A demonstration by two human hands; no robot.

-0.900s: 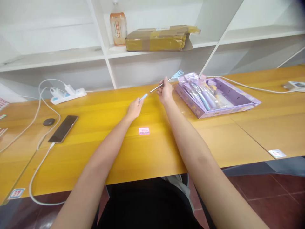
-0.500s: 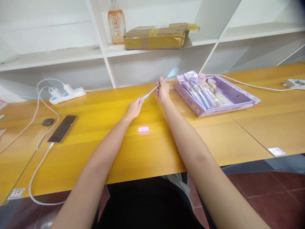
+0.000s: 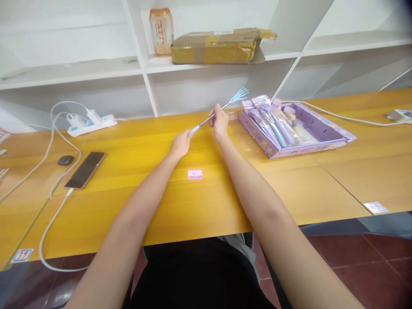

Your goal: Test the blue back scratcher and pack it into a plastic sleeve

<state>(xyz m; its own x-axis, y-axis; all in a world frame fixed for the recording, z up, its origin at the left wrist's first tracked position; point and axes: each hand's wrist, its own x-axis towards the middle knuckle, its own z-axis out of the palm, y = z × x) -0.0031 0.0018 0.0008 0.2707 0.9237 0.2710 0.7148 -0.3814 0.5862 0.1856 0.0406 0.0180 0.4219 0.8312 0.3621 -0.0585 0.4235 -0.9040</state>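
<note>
A telescopic back scratcher [image 3: 240, 95] with a light-blue, hand-shaped head slants across the view above the table. My left hand [image 3: 180, 144] is closed around its light-blue handle at the lower end. Farther up, my right hand [image 3: 220, 122] pinches the thin metal rod between thumb and fingers. The blue head points up and to the right, beyond the right hand. Just right of that hand stands a purple cardboard display box [image 3: 273, 151], with several plastic-wrapped items [image 3: 280, 126] in its left part. Below the hands, a small pink card [image 3: 195, 174] lies on the table.
On the wooden table [image 3: 206, 210], a phone [image 3: 86, 170] on a white cable, a black oval object [image 3: 65, 160] and a power strip [image 3: 93, 125] lie left. A taped carton [image 3: 219, 47] and an orange-labelled bottle [image 3: 161, 32] occupy the shelf behind.
The scratcher's blue head is slightly farther right, with more metal rod showing beyond my right hand. Both hands keep their grip. The view has shifted a little.
</note>
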